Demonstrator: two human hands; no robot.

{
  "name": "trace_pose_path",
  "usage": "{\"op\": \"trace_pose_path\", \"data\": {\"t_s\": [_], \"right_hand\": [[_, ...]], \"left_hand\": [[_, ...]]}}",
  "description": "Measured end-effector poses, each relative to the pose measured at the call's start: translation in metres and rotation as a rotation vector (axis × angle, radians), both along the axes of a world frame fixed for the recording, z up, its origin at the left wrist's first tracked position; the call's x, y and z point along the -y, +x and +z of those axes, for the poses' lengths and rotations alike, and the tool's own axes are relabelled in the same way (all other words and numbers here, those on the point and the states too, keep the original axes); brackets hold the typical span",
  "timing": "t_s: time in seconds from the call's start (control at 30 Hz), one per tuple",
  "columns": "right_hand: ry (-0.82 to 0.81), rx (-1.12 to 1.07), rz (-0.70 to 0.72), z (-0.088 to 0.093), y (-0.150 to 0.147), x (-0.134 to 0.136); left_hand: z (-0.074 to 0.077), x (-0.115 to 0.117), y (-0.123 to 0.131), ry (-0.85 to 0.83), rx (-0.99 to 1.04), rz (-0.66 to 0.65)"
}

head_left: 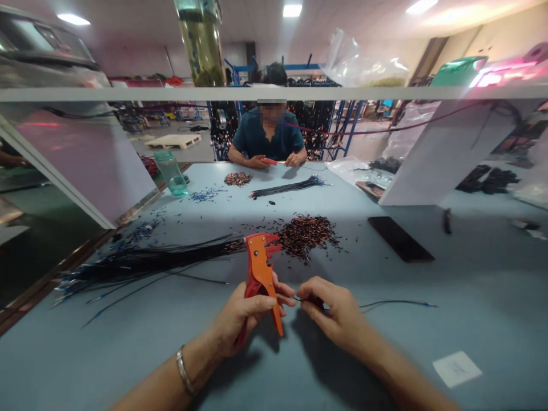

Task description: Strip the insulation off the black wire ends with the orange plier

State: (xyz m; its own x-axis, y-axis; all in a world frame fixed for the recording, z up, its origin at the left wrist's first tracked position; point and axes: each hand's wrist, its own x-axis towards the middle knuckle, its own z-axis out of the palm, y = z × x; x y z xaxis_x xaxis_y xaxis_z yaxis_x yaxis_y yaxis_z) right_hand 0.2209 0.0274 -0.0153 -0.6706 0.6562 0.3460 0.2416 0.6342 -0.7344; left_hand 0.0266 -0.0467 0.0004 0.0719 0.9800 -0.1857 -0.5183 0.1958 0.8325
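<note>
In my left hand [246,311] is an orange and red wire stripper [262,268], its jaws pointing up and away from me. My right hand [331,305] pinches a thin black wire [394,302], whose blue-tipped end sticks out to the right. The wire's other end shows between my two hands, close to my left fingertips. Beyond the stripper's jaws lies a heap of short dark and copper-coloured bits [306,235]. A bundle of black wires [158,262], many with blue tips at the left end, stretches left of the stripper.
Across the table, a person [268,134] holds a similar red tool. A black phone [400,238] and a white paper square [457,369] lie at right. Loose blue pieces [205,194] and a green bottle [171,174] are at left. A white shelf [274,95] spans overhead.
</note>
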Motion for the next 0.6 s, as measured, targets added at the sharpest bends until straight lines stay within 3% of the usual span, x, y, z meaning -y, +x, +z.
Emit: {"op": "trace_pose_path", "data": {"t_s": [0.33,0.47,0.6], "right_hand": [[0.029,0.463,0.104,0.012,0.034,-0.029],[0.139,0.676,-0.113,0.006,0.033,-0.03],[0.164,0.679,-0.358,0.004,0.031,-0.032]], "left_hand": [[0.009,-0.005,-0.01,-0.085,-0.076,0.072],[0.01,-0.007,-0.013,-0.072,-0.055,0.118],[0.009,-0.008,-0.017,-0.068,-0.026,0.158]]}}
